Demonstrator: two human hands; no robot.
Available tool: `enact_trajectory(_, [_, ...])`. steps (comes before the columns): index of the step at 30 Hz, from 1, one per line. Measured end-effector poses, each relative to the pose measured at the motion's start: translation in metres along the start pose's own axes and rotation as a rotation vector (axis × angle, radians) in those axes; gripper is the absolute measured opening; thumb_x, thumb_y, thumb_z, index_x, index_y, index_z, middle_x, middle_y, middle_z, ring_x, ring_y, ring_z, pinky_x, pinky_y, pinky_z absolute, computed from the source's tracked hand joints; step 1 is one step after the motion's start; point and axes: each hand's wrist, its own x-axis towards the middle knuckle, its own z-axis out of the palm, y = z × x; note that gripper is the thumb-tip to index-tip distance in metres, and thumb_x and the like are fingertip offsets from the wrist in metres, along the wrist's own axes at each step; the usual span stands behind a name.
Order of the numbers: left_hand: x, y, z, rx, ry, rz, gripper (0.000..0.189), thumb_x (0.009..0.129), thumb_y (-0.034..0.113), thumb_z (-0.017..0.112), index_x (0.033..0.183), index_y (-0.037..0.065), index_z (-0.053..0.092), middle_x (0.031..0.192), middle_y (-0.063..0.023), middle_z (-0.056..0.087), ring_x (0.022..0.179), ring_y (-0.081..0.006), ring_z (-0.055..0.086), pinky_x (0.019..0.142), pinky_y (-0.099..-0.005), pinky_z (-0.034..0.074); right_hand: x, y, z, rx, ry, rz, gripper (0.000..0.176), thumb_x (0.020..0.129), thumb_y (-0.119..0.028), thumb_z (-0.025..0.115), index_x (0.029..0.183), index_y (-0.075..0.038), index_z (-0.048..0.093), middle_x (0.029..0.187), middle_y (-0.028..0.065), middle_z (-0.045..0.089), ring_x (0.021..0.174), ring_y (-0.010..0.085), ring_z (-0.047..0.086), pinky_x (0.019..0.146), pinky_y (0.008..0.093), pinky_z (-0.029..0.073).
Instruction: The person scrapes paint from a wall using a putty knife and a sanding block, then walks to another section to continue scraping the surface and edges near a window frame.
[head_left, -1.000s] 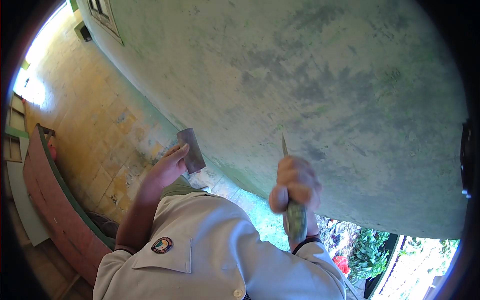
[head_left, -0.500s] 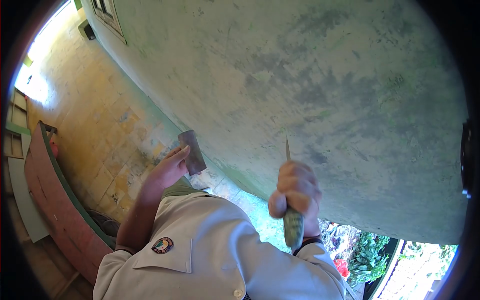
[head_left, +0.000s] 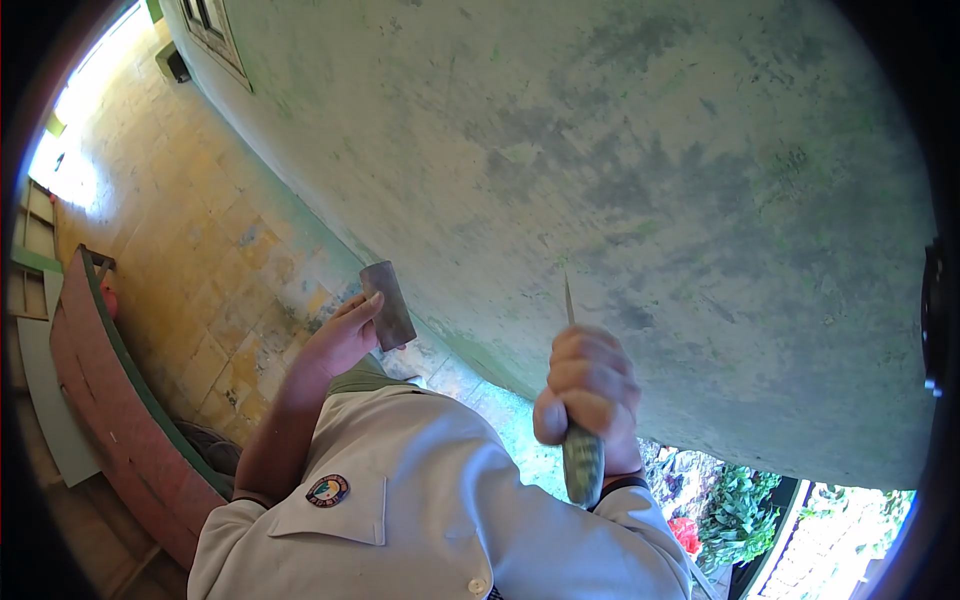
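My right hand (head_left: 590, 385) is wrapped round the mottled green handle of a thin-bladed scraper (head_left: 583, 465). Its narrow metal blade, seen edge-on, sticks up past my fist, and the tip overlaps the wall (head_left: 680, 250). Grey and pale green patches and scuffs cover that painted surface. Lower left, my left hand (head_left: 345, 335) grips a flat, brownish-grey rectangular block (head_left: 388, 305), thumb on its near face and fingers behind, partly hidden. The block is held tilted, close to the foot of the wall in this view.
Yellowish floor tiles (head_left: 200, 260), paint-spotted near the wall, stretch away on the left. A long reddish board with a green edge (head_left: 115, 390) stands at lower left. Leafy plants (head_left: 740, 515) and a red flower-like thing (head_left: 685, 535) lie at lower right, beside a bright opening.
My right hand and the scraper have shifted slightly left, the handle's end a little lower. My left hand with the block has barely moved.
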Motion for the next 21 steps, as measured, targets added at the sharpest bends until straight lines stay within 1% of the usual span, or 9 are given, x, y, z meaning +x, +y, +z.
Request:
enact_trajectory(3, [-0.001,-0.005,-0.001,-0.025,0.042,0.011,0.031,0.095,0.030,0.048,0.110,0.004,0.053,0.100,-0.0066,0.063,0.096,-0.0176,0.060,0.086,-0.0354,0.046,-0.004,0.009,0.001,-0.045,-0.024,-0.031,0.024,0.073,-0.002,0.065,0.072,-0.008,0.042,0.056,0.0029,0.045,0.043,0.0182,0.044,0.041,0.0311,0.038])
enact_trajectory(5, [0.002,-0.007,-0.002,-0.024,0.068,0.016,0.030,0.095,0.030,0.048,0.109,0.005,0.053,0.100,-0.0066,0.062,0.096,-0.0170,0.059,0.087,-0.0346,0.045,-0.009,0.020,0.007,-0.052,0.021,0.167,0.022,0.072,0.003,0.057,0.073,-0.010,0.039,0.059,0.0033,0.048,0.048,0.0186,0.046,0.047,0.0311,0.042])
enact_trajectory(7, [0.002,-0.001,0.001,-0.018,0.036,0.017,0.030,0.095,0.030,0.048,0.110,0.005,0.053,0.100,-0.0067,0.063,0.095,-0.0171,0.060,0.086,-0.0349,0.046,-0.003,0.004,-0.001,0.035,-0.096,0.050,0.024,0.076,0.000,0.060,0.072,-0.009,0.038,0.057,0.0032,0.046,0.047,0.0184,0.046,0.046,0.0304,0.041])
enact_trajectory(9, [-0.001,-0.005,-0.003,-0.016,0.012,-0.002,0.030,0.094,0.030,0.048,0.110,0.005,0.053,0.099,-0.0067,0.063,0.095,-0.0171,0.060,0.086,-0.0351,0.046,0.001,-0.006,-0.004,0.009,-0.082,-0.002,0.025,0.079,-0.003,0.061,0.072,-0.009,0.038,0.057,0.0020,0.046,0.047,0.0177,0.046,0.047,0.0299,0.043])
enact_trajectory(11, [0.006,-0.014,-0.017,-0.022,0.117,0.030,0.036,0.095,0.033,0.045,0.119,0.007,0.046,0.105,-0.0078,0.061,0.093,-0.0207,0.061,0.079,-0.0433,0.049,-0.005,0.014,0.002,-0.015,-0.027,0.098,0.024,0.079,-0.003,0.060,0.072,-0.009,0.038,0.057,0.0015,0.045,0.047,0.0174,0.046,0.049,0.0296,0.044])
enact_trajectory(12, [0.007,-0.014,-0.015,-0.021,0.111,0.027,0.036,0.095,0.033,0.045,0.119,0.007,0.046,0.105,-0.0078,0.061,0.093,-0.0207,0.061,0.079,-0.0433,0.049,-0.007,0.021,0.003,-0.037,0.024,0.187,0.024,0.080,-0.004,0.060,0.072,-0.010,0.038,0.056,0.0010,0.045,0.047,0.0171,0.047,0.050,0.0294,0.045])
enact_trajectory(14, [0.006,-0.008,-0.012,0.047,-0.011,0.024,0.035,0.095,0.033,0.045,0.117,0.007,0.047,0.104,-0.0082,0.061,0.092,-0.0208,0.062,0.080,-0.0430,0.049,-0.003,0.009,-0.002,-0.016,-0.039,0.107,0.023,0.080,-0.003,0.059,0.072,-0.009,0.038,0.056,0.0012,0.044,0.047,0.0173,0.047,0.050,0.0295,0.045])
enact_trajectory(16, [0.006,-0.007,-0.011,0.035,0.020,0.029,0.035,0.095,0.034,0.045,0.117,0.007,0.047,0.103,-0.0083,0.061,0.091,-0.0209,0.062,0.079,-0.0428,0.049,0.000,-0.006,-0.002,-0.020,-0.077,0.020,0.022,0.081,-0.003,0.058,0.074,-0.009,0.038,0.057,0.0021,0.044,0.047,0.0182,0.046,0.049,0.0308,0.044])
enact_trajectory(21, [0.010,-0.006,-0.011,0.051,0.029,0.017,0.036,0.094,0.035,0.047,0.115,0.006,0.047,0.100,-0.0086,0.062,0.091,-0.0215,0.062,0.079,-0.0426,0.050,0.002,0.003,-0.006,-0.066,-0.110,0.084,0.022,0.080,-0.004,0.058,0.075,-0.009,0.038,0.058,0.0014,0.045,0.048,0.0169,0.047,0.052,0.0314,0.047])
